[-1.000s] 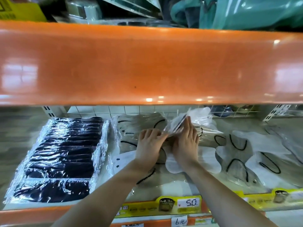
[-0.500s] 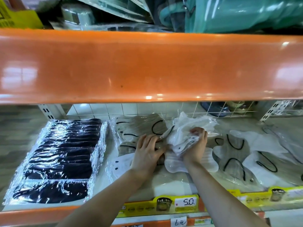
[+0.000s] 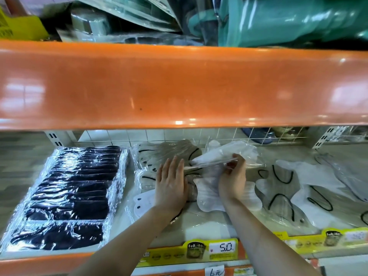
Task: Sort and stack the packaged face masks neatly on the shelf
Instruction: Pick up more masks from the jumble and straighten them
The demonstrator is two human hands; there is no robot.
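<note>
Here, label by label:

Left hand: the left hand (image 3: 170, 186) lies flat, palm down, on the grey mask stack (image 3: 169, 156) in the middle of the shelf (image 3: 209, 224); its fingers (image 3: 173, 166) are straight and close together, pressing on the plastic rather than curling round it.

Right hand: the right hand (image 3: 233, 176) is raised just above the shelf, its fingers curled and pinching the white mask packet (image 3: 225, 154) at its lower edge.

White mask packet: a clear-wrapped pack of white masks, held tilted in the air, its left tip reaching over the grey stack and nearly meeting the left fingertips.

Grey mask stack: wrapped grey masks with black ear loops, lying towards the back of the shelf, just right of the black ones.

Black mask pile (image 3: 65, 194): dark masks in shiny wrap, laid in an overlapping row on the left part of the shelf, apart from both hands.

Loose masks (image 3: 298, 188): white and grey masks with black loops, spread unevenly over the right part of the shelf; one white mask (image 3: 209, 196) lies flat under the right wrist.

Price tag (image 3: 223, 247): on the yellow strip at the shelf's front edge, reading 5.0.

Upper beam (image 3: 179, 86): a glossy orange shelf edge across the view, with teal-wrapped goods (image 3: 288, 20) above it.

Back of shelf: white wire grid (image 3: 219, 134).
</note>
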